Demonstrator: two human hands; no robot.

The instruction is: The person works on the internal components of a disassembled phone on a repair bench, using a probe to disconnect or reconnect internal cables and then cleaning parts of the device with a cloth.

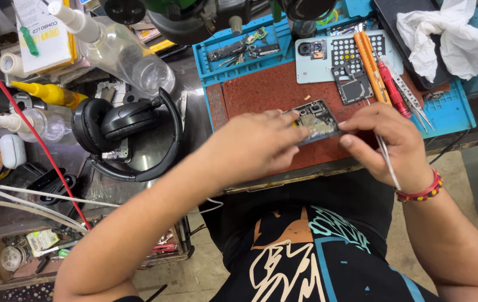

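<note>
An opened phone point(316, 120) with its circuit boards exposed lies over the red-brown pad point(267, 89) of a blue work mat point(451, 112). My left hand point(255, 146) grips its left end with the fingers closed over it. At the phone's right end, my right hand point(392, 145) pinches a thin metal tweezer point(389, 162) whose shaft runs down past my wrist. A red beaded band sits on that wrist.
Black headphones point(127, 131) lie left of the mat, beside clear squeeze bottles point(121, 50) and a yellow-tipped bottle point(48, 92). On the mat's far side are a pale phone back cover point(314, 61), orange and red tools point(381, 72) and a white cloth point(451, 36). A red cable point(32, 140) crosses the left.
</note>
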